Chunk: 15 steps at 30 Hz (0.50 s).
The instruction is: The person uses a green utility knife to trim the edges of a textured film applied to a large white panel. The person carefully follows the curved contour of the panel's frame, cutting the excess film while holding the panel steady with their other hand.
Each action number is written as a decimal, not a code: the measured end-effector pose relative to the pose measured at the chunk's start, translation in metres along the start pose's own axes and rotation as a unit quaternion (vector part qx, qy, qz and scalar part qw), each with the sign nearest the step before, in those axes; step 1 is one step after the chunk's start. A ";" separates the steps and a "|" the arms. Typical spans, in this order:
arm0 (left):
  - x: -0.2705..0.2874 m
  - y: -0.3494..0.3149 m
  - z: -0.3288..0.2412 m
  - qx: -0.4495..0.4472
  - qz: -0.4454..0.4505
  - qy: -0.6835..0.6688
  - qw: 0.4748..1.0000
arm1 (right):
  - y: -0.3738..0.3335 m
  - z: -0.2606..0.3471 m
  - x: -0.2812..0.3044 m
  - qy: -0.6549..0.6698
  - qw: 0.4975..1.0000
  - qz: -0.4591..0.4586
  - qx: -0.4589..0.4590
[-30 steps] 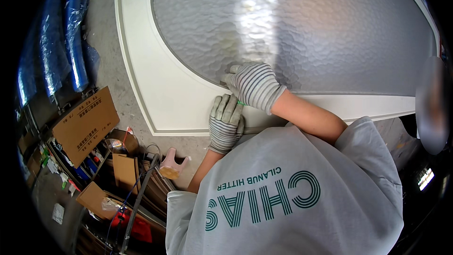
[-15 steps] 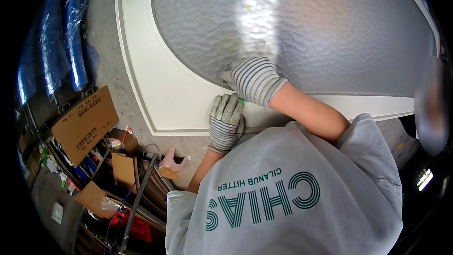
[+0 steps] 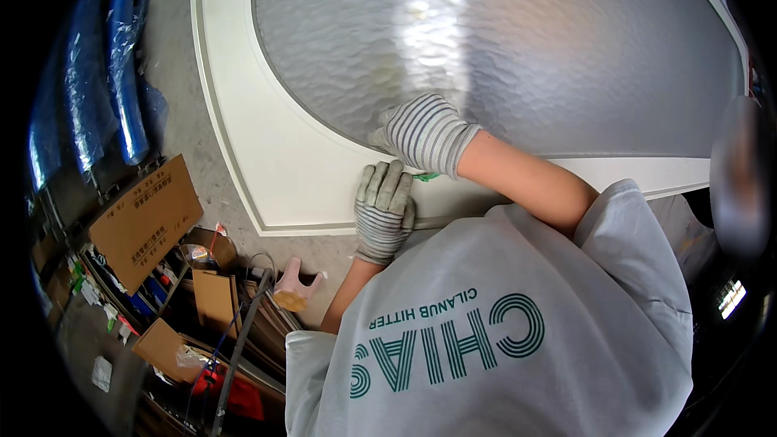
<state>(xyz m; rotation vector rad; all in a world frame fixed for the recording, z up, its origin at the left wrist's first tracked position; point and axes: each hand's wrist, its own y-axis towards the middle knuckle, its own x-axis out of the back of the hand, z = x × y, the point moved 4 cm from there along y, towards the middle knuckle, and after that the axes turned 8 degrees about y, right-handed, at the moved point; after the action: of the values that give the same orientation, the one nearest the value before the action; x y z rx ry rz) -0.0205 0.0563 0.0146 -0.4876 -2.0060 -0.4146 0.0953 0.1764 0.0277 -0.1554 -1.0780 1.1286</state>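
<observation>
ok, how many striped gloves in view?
2: one on the left hand, on the white frame; one on the right hand, at the grey panel's near edge. Others could be hidden.

A workshop, or a bay of a small factory, is suggested by what is gathered around the large white-framed panel (image 3: 518,57) with its rippled grey pane. A bare, marked concrete floor (image 3: 180,81) is exposed to the panel's left. Farther left of the panel, long rolls of glossy blue plastic (image 3: 124,73) are ranged side by side. Off the panel's near left corner, a metal-framed rack (image 3: 243,352) is crammed with brown boards (image 3: 214,299) — a printed cardboard piece (image 3: 146,222) is also kept there — and a small pink stool (image 3: 293,285) is placed. Striped work gloves (image 3: 380,222) are worn at the panel's near edge.
</observation>
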 end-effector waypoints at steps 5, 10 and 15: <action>0.002 -0.001 0.000 -0.001 -0.004 0.002 1.000 | -0.018 -0.011 0.007 -0.023 0.998 0.060 0.007; 0.002 0.002 -0.002 -0.003 -0.006 0.008 1.000 | -0.005 -0.010 0.005 0.002 0.998 -0.057 0.027; 0.003 -0.001 -0.003 -0.001 -0.013 0.016 1.000 | -0.018 -0.019 0.002 -0.012 0.992 -0.053 0.115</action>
<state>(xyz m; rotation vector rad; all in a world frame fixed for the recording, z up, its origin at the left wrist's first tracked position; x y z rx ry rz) -0.0198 0.0549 0.0181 -0.4535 -1.9824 -0.4372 0.1218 0.1767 0.0294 0.0962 -0.9570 1.1519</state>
